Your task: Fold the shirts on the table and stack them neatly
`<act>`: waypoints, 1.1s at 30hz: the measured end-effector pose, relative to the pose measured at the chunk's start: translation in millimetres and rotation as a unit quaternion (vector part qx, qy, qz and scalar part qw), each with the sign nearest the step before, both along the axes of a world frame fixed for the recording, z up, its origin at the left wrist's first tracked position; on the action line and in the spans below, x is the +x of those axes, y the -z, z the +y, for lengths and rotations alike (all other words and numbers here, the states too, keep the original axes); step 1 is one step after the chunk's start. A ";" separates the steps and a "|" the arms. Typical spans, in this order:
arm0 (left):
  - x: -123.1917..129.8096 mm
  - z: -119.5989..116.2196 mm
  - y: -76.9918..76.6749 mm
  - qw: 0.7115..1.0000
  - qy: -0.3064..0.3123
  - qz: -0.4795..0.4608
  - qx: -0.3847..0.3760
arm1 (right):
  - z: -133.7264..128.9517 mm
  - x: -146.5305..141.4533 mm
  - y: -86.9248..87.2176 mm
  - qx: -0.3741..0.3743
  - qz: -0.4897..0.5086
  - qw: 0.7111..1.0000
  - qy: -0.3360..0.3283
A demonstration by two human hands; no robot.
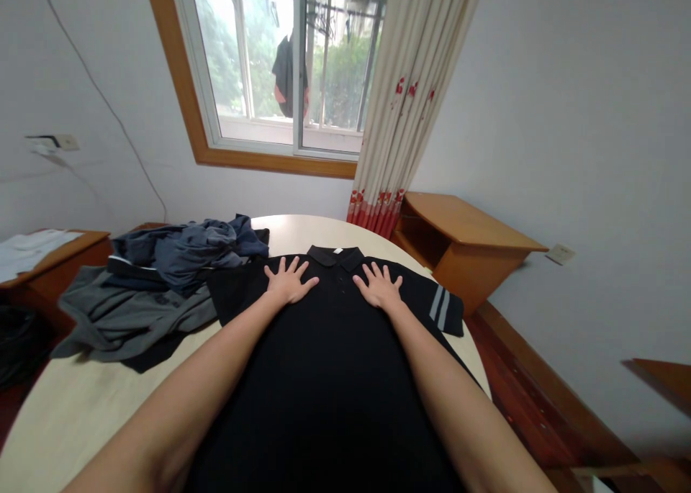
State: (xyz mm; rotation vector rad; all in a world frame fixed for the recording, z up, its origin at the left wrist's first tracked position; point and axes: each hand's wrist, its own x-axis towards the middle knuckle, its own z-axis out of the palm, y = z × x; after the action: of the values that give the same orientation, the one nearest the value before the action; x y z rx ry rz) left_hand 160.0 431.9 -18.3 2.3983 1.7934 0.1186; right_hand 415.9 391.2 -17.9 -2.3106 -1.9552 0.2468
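A black polo shirt [335, 363] lies spread face up on a pale round table [70, 414], its collar at the far side and its lower part toward me. Two grey stripes cross the sleeve on the right. My left hand [288, 283] rests flat on the shirt's left shoulder area, fingers spread. On the other side of the button placket, my right hand [381, 287] lies flat too, fingers apart. Neither hand grips the cloth. The shirt's sleeve on the left reaches the edge of a pile of clothes [199, 252].
A grey garment [134, 320] lies under the pile at the table's left. Behind stand a window [291, 68] and a curtain [410, 83]. A wooden cabinet [469, 227] is at the right, and a wooden stand [54, 263] with white papers at the left.
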 end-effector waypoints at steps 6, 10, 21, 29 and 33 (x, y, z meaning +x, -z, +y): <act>6.6 47.7 0.8 1.000 0.002 -0.004 0.006 | 53.4 16.8 -0.5 -0.006 0.002 1.000 0.012; 10.4 85.9 -0.4 1.000 0.011 -0.003 0.002 | 88.7 25.5 -0.3 -0.001 0.006 1.000 0.014; 12.5 150.5 -5.5 1.000 0.021 0.002 -0.004 | 141.9 36.9 -2.9 0.016 0.012 1.000 0.020; 76.7 86.5 -26.8 0.996 0.057 0.022 0.072 | 119.3 -23.3 -19.0 0.009 -0.013 1.000 -0.001; 69.4 39.2 -3.6 0.995 0.073 -0.014 0.061 | 79.6 -34.3 -1.3 0.023 0.012 0.999 -0.037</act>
State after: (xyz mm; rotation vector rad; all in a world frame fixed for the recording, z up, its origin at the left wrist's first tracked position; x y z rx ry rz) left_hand 229.3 471.0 -14.7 2.5882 1.6382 0.2503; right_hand 381.6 470.8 -16.6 -2.2001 -2.0161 0.2318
